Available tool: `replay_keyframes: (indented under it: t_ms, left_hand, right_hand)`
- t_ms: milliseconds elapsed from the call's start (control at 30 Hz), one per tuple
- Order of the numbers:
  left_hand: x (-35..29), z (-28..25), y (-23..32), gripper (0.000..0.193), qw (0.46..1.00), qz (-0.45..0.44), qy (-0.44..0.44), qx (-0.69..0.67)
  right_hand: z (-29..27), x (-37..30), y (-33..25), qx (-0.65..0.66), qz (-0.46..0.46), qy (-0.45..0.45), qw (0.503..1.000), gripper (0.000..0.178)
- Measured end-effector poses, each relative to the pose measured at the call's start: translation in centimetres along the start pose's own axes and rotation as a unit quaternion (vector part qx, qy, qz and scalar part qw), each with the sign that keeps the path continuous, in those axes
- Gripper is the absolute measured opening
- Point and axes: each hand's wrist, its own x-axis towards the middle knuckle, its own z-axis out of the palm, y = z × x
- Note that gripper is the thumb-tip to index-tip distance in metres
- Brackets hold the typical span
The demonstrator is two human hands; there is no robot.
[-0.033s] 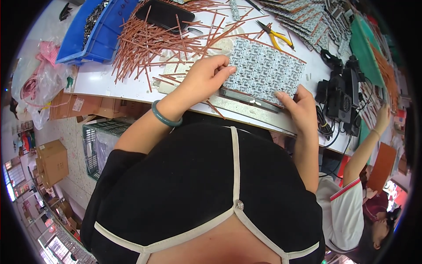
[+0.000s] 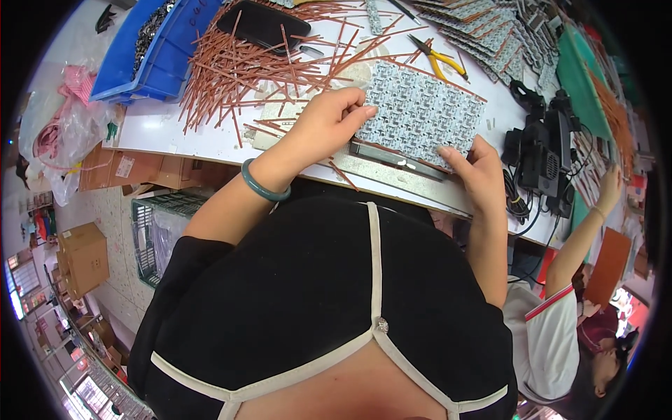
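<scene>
Pinched the left edge of a patterned grey-white panel [image 2: 423, 112] between thumb and forefinger of the left hand [image 2: 330, 124], remaining fingers curled in. Saw the panel spanning both hands, near the front edge of the surface [image 2: 157, 133], partly above a dark metal bar [image 2: 385, 155]; could not tell whether touching it. Held the near right corner with the right hand [image 2: 479, 171], partly curled, thumb on the upper face, fingertips hidden; could not tell how firmly.

Judged best to share light, equal pressure between both ends, with thumbs close to the rim and off the pattern. Seemed wise, too, to turn or shift the panel with both hands together, without twisting, so as not to flex it or catch the near edge on the bar.

Counted, from the left, one blue bin [image 2: 171, 63] of small metal parts [image 2: 149, 35], too many to number; then a tangle of reddish-brown strips [image 2: 241, 73], likewise past counting, with one black phone-like slab [image 2: 259, 26] among them. Counted one panel in hand, one pair of yellow-handled pliers [image 2: 432, 52] just beyond, and a fanned stack of similar panels [image 2: 483, 35], overlapping too closely for a total. Noted at least two black boxes [image 2: 555, 150] with cables right of the right hand, and farthest right, one co-worker's outstretched forearm [image 2: 584, 227].
</scene>
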Motion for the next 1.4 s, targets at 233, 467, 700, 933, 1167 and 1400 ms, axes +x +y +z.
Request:
replay_keyframes:
  t_ms: [233,467,700,933,1167,1400]
  left_hand:
    - [-0.1,-1.1,1.1,0.014,0.942,0.0,0.048,-0.331]
    - [0.0,-0.7,4.4,0.021,0.881,-0.049,0.039,-0.47]
    - [0.1,-1.0,2.3,0.026,0.798,-0.141,-0.07,-0.582]
    - [0.2,-1.2,3.1,0.022,0.88,0.007,0.103,-0.463]
    - [-0.3,1.6,3.6,0.028,0.931,0.02,-0.116,-0.347]
    - [1.2,-3.5,5.3,0.05,0.964,0.173,-0.029,-0.202]
  right_hand:
    - [-0.2,-0.2,0.0,0.145,-0.116,0.061,0.981,0.027]
    - [3.1,0.9,-3.3,0.198,-0.164,0.01,0.966,0.031]
    - [2.4,3.4,-3.1,0.181,-0.185,-0.112,0.959,0.04]
    - [0.2,4.4,-3.3,-0.176,-0.248,0.181,0.935,0.065]
    - [2.6,1.2,-3.9,0.205,-0.146,0.0,0.968,0.05]
    - [-4.0,-0.5,-7.9,-0.25,-0.261,-0.19,0.913,0.03]
